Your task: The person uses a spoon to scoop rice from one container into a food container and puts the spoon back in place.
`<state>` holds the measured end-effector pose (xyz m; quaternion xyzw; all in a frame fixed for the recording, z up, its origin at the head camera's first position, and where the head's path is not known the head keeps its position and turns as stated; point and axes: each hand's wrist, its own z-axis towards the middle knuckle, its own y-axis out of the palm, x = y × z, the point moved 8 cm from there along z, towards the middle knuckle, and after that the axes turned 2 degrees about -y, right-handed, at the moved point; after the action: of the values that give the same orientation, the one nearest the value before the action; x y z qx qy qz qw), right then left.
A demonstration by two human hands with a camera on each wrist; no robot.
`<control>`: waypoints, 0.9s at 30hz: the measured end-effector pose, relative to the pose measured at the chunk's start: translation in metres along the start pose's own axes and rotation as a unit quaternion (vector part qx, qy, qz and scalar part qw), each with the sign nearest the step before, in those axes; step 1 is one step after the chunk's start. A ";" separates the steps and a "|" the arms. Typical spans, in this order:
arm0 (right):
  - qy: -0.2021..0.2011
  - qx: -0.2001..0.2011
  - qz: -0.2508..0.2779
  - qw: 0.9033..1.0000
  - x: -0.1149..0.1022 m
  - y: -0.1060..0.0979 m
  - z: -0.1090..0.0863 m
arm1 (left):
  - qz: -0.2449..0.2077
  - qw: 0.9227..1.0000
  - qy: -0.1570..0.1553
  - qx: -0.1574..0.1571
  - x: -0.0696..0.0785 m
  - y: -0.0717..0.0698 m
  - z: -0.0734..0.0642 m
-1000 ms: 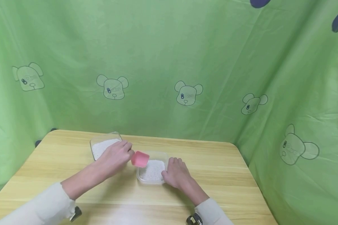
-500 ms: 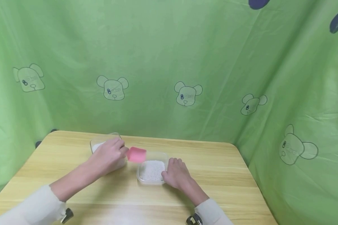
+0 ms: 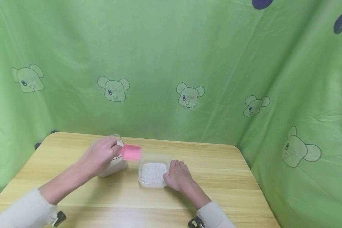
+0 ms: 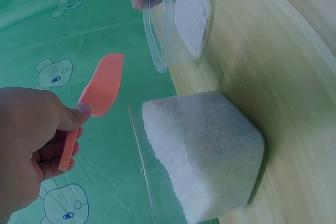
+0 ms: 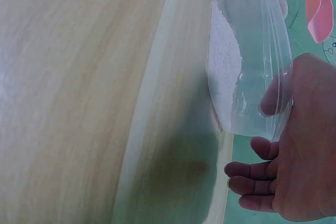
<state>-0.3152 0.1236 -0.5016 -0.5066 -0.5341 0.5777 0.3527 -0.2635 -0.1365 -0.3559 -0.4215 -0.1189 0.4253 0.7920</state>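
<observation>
My left hand (image 3: 98, 153) pinches the handle of a pink scoop (image 3: 132, 152). The scoop is over the table, above the right side of a glass container (image 4: 220, 145) that is well filled with white granules. Part of that container is hidden behind the hand in the head view. To its right stands a clear plastic box (image 5: 252, 35) with a lower layer of white granules (image 3: 153, 173). My right hand (image 3: 180, 175) grips the right rim of this box, thumb inside the wall and the other fingers outside.
Both containers stand on a light wood table (image 3: 211, 190). Behind it and to the right hangs a green curtain (image 3: 154, 57) printed with bear heads. Dark straps (image 3: 196, 222) sit at the wrists.
My left hand has drawn the scoop leftward and up, from over the plastic box toward the glass container, and the scoop has levelled out. The right hand stays at the rim.
</observation>
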 end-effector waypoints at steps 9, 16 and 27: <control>-0.002 0.001 -0.001 1.000 0.000 0.000 -0.001 | -0.001 1.000 -0.022 -0.018 -0.012 -0.007 -0.001; 0.000 0.002 0.003 1.000 0.001 0.000 0.001 | 0.000 1.000 -0.028 -0.007 -0.023 -0.015 -0.002; 0.000 0.002 0.010 1.000 0.000 -0.001 0.000 | 0.008 0.997 -0.057 -0.044 -0.042 -0.017 -0.012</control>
<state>-0.3151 0.1238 -0.5008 -0.5109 -0.5282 0.5823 0.3477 -0.2726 -0.1801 -0.3426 -0.4317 -0.1789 0.4490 0.7616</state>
